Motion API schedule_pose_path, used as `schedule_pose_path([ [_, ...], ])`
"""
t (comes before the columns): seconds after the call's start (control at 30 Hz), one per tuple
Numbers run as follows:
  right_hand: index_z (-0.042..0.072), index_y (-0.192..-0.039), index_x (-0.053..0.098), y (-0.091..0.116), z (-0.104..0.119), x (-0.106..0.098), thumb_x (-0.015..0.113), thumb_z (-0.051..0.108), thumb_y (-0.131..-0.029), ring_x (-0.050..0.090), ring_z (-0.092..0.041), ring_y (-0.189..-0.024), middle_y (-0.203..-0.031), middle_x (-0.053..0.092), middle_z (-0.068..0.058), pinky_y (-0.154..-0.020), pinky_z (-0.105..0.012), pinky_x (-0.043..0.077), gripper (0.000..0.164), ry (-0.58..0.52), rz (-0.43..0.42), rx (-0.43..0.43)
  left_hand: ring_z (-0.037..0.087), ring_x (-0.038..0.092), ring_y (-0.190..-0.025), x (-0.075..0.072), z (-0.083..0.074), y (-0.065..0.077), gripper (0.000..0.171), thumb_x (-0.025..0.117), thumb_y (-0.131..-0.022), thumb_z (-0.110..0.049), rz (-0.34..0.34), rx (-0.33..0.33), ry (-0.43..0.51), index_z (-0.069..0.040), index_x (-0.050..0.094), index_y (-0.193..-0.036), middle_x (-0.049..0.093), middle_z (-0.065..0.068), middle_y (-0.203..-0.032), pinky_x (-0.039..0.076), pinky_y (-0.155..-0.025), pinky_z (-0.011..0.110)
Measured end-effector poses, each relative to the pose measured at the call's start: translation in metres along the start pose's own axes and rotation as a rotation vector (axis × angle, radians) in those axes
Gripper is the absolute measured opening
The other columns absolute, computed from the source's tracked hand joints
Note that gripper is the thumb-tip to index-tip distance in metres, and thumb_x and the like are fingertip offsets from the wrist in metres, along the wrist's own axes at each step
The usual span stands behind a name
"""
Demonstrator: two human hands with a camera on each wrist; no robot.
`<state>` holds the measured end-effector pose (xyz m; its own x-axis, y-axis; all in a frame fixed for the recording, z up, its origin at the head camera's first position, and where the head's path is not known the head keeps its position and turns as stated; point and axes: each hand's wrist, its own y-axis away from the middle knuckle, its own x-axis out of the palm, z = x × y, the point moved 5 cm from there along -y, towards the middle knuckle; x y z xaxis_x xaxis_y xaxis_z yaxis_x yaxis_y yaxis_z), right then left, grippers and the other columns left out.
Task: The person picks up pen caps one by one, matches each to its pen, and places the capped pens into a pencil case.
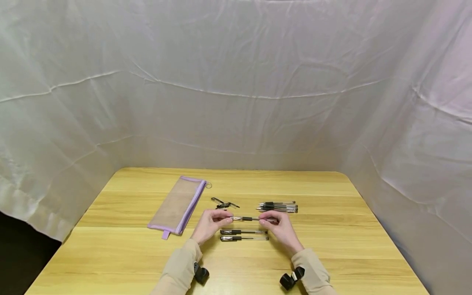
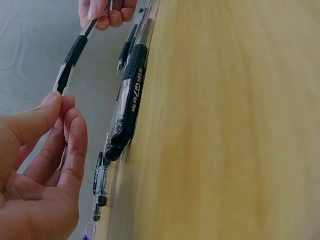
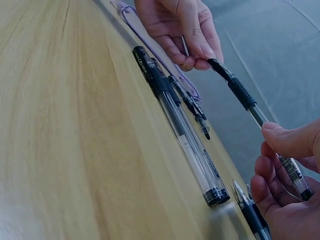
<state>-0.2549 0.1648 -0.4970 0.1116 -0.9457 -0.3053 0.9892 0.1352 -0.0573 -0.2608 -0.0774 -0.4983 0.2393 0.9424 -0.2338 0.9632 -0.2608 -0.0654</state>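
A clear-barrelled gel pen with a black grip is held level between both hands, above the table. My left hand pinches its cap end, where a black clip shows in the right wrist view. My right hand holds the barrel toward the other end, thumb on top. Just below the hands, two capped gel pens lie side by side, clips to the left. Beyond the left hand is a small heap of loose black-clipped pen caps. Several uncapped pens lie past the right hand, tips to the left.
A mesh zip pouch with purple edging lies flat on the left, its ring at the far corner. The wooden table is bounded by pale cloth at the back and sides.
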Motion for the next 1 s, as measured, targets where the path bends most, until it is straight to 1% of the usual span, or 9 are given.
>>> schedule_pose_path([
  [0.17,-0.002,-0.105,0.073,-0.0001,0.0012,0.0012,0.075,0.004,-0.086,0.067,-0.009,-0.086,-0.104,0.074,-0.019,-0.081,-0.019,0.054,0.02,-0.01,-0.002,0.007,0.007,0.067,-0.084,0.0007,0.0003,-0.0002,0.024,0.075,-0.089,-0.01,-0.005,0.008,0.001,0.004,0.074,-0.109,0.075,0.021,-0.108,0.054,-0.076,0.017],
  [0.33,-0.001,-0.104,0.073,-0.0006,0.0014,0.003,0.075,0.003,-0.086,0.066,-0.009,-0.086,-0.104,0.074,-0.018,-0.081,-0.019,0.054,0.019,-0.019,-0.009,0.014,0.007,0.067,-0.083,0.0003,0.0012,-0.0001,0.024,0.075,-0.089,-0.01,-0.014,0.001,0.01,0.004,0.074,-0.109,0.074,0.021,-0.107,0.055,-0.076,0.017],
  [0.43,-0.002,-0.103,0.073,-0.0014,0.0013,0.0041,0.075,0.002,-0.085,0.065,-0.009,-0.084,-0.103,0.074,-0.017,-0.079,-0.019,0.053,0.018,-0.021,-0.021,0.023,0.007,0.067,-0.082,-0.0001,0.0017,0.0001,0.024,0.075,-0.088,-0.008,-0.016,0.005,0.01,0.005,0.074,-0.108,0.074,0.021,-0.106,0.055,-0.075,0.018],
  [0.6,-0.002,-0.099,0.073,-0.003,0.001,0.0059,0.074,0.0,-0.085,0.064,-0.009,-0.081,-0.099,0.074,-0.015,-0.076,-0.019,0.052,0.014,-0.013,-0.048,0.025,0.003,0.066,-0.079,-0.0006,0.002,0.0011,0.022,0.075,-0.088,-0.008,-0.023,0.005,0.017,0.004,0.074,-0.106,0.074,0.021,-0.106,0.055,-0.074,0.017],
  [0.67,-0.002,-0.097,0.073,-0.0035,0.0013,0.0066,0.074,-0.001,-0.085,0.064,-0.009,-0.081,-0.098,0.074,-0.015,-0.075,-0.019,0.052,0.012,-0.01,-0.057,0.022,0.003,0.066,-0.079,-0.0005,0.0015,0.0014,0.022,0.076,-0.088,-0.007,-0.025,0.016,0.017,0.005,0.074,-0.105,0.073,0.022,-0.106,0.055,-0.074,0.017],
  [0.77,-0.002,-0.095,0.073,-0.0039,0.002,0.0075,0.074,-0.002,-0.085,0.063,-0.009,-0.08,-0.098,0.074,-0.015,-0.074,-0.019,0.052,0.011,-0.015,-0.063,0.019,0.006,0.067,-0.08,-0.0003,0.0003,0.0019,0.022,0.076,-0.087,-0.006,-0.031,0.028,0.021,0.007,0.074,-0.105,0.073,0.024,-0.107,0.056,-0.074,0.018],
  [0.9,-0.002,-0.094,0.073,-0.004,0.0022,0.008,0.073,-0.004,-0.084,0.062,-0.01,-0.079,-0.097,0.073,-0.015,-0.073,-0.02,0.051,0.01,-0.025,-0.06,0.022,0.01,0.069,-0.082,-0.0001,-0.001,0.0026,0.022,0.076,-0.086,-0.005,-0.041,0.026,0.03,0.007,0.074,-0.104,0.072,0.024,-0.108,0.056,-0.075,0.018],
  [1.0,-0.002,-0.093,0.073,-0.0043,0.0018,0.0082,0.073,-0.004,-0.084,0.062,-0.009,-0.078,-0.096,0.073,-0.015,-0.073,-0.02,0.051,0.009,-0.024,-0.057,0.017,0.009,0.069,-0.082,0.0007,-0.0008,0.0022,0.02,0.076,-0.086,-0.005,-0.047,0.027,0.026,0.006,0.074,-0.103,0.073,0.024,-0.107,0.056,-0.075,0.018],
])
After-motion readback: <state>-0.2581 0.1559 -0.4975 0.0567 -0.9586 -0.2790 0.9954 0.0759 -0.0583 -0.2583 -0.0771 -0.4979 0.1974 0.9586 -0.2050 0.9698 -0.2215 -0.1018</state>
